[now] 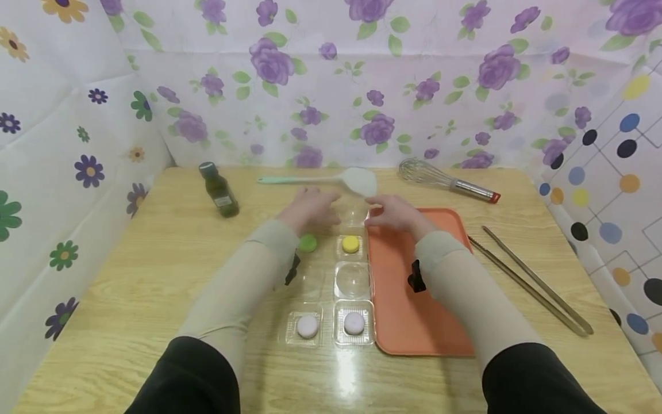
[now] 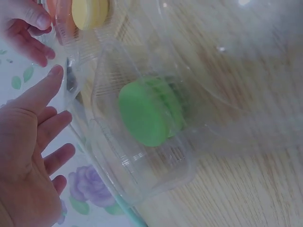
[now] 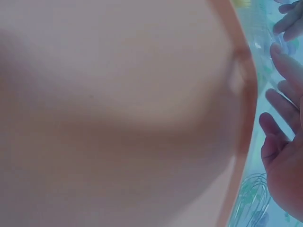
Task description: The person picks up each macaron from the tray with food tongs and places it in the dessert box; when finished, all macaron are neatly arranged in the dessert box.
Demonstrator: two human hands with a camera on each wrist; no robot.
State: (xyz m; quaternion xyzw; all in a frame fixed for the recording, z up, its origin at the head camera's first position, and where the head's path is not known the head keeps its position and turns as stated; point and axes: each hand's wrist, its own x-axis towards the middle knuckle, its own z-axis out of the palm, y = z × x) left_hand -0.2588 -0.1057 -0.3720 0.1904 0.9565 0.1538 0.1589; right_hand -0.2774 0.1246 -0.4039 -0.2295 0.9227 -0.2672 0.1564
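My left hand point(image 1: 312, 210) hovers above the green macaron point(image 1: 308, 243), fingers spread and relaxed with nothing between them. In the left wrist view that macaron point(image 2: 144, 112) sits in a clear plastic box point(image 2: 177, 175). My right hand point(image 1: 394, 214) is over the far-left corner of the orange tray point(image 1: 419, 310), its fingers loosely extended and pointing at the left hand. Between the hands and nearer me, a yellow macaron point(image 1: 350, 244) lies in another clear box. Two pale lilac macarons point(image 1: 307, 326) are in clear boxes at the near end, their lids point(image 1: 353, 280) folded back.
A dark bottle point(image 1: 219, 190) stands at the back left. A spatula point(image 1: 357, 181) with a pale green handle lies behind the hands, and a whisk point(image 1: 434, 177) is at the back right. Metal tongs point(image 1: 538, 284) lie right of the tray. Patterned cloth point(image 1: 331, 103) surrounds the table.
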